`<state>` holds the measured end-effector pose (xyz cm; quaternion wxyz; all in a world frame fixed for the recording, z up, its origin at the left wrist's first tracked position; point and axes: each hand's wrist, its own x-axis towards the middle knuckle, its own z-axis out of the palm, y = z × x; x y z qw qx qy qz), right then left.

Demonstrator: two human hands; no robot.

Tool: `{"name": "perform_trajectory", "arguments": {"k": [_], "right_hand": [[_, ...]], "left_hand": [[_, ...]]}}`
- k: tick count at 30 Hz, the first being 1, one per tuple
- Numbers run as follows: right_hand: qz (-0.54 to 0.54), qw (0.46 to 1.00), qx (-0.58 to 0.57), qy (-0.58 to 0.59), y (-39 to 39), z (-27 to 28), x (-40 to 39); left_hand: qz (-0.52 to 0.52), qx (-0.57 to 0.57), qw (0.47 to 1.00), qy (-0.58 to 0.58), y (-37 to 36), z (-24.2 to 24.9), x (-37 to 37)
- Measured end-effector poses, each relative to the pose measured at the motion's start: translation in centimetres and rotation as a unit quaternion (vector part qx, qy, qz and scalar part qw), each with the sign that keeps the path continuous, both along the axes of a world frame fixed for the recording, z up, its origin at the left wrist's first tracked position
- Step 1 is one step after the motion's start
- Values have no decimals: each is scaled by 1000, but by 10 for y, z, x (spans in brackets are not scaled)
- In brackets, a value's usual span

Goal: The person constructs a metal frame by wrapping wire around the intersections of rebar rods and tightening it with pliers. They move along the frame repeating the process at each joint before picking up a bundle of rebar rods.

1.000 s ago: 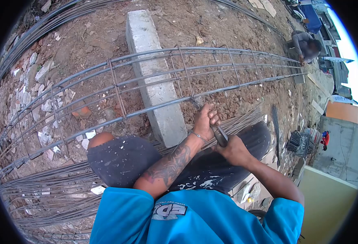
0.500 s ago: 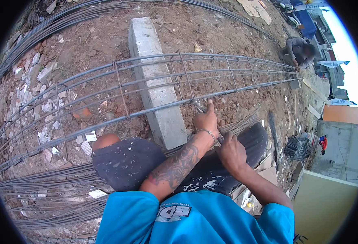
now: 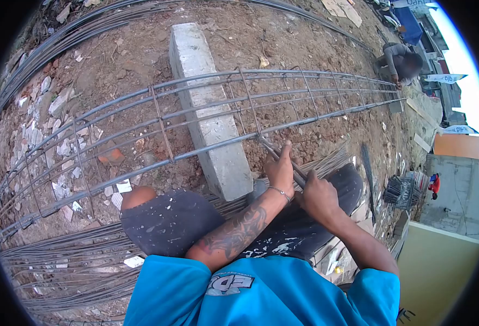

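Note:
A long-handled pair of pincers has its jaws at the crossing of a stirrup and the lower long bar of the rebar cage. My left hand is closed around the tool just behind its jaws, thumb pointing up toward the bar. Lower down, my right hand is closed in a fist on the handle end. Whether a tie wire sits in the jaws is too small to tell. A concrete block lies under the cage, left of my hands.
Bundled steel rods lie at lower left, and more rods curve along the far side. Broken tile and rubble cover the left ground. Another person crouches at the cage's far end. A stack of dark rods stands at right.
My left hand has drawn back a little from the bar, showing more of the pincers' head. My right hand has shifted slightly right and upward. The cage has barely moved.

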<state>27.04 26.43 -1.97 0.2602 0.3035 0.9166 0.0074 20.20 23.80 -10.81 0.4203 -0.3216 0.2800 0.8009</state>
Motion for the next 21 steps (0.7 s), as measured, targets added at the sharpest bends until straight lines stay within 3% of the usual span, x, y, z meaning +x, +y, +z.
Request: {"name": "perform_trajectory", "arguments": {"k": [1,2,4,5,6,7,8,9,10,11,13,14,15,16,17,19,21], "right_hand": [[3,1000,1,0,0,-3,-3],[-11,999,30,5,-4,-6,-1],[-26,998,59,11,-7,-7,3],[41,993,98,46,-7,-4,3],[106,983,133,75,-8,0,5],[105,983,130,75,-9,12,0],[37,997,12,61,-7,31,-10],[-32,993,-106,45,-3,42,-14],[-109,951,-261,122,11,37,-7],[-110,951,-261,124,16,31,-7],[-327,849,-415,0,23,21,-6],[-65,968,-236,-48,20,15,-6],[-64,968,-238,-47,20,11,-4],[5,998,-51,-21,20,7,0],[78,987,141,5,22,5,3],[105,980,170,10,15,2,11],[89,988,117,36,14,6,10]], "left_hand": [[-25,-84,994,70,3,9,-1],[-27,-87,994,68,3,11,-5],[-114,-70,990,-53,9,9,-14],[-115,-69,990,-49,10,7,-18],[-68,43,992,-95,8,1,-17],[-18,153,978,-140,3,-4,-19],[-5,224,963,-152,-2,-7,-18],[-6,224,963,-151,-5,-10,-17],[-12,269,953,-136,-5,-16,-16],[-17,312,942,-124,-6,-25,-15],[-34,367,924,-99,-9,-24,-16],[-31,298,949,-99,-5,-19,-14],[-27,225,969,-98,-6,-7,-17],[-1,195,974,-113,-8,-1,-22],[2,194,974,-114,-5,-5,-20],[-63,69,992,-87,1,-13,-18],[-37,62,993,-96,1,-13,-15]]}}
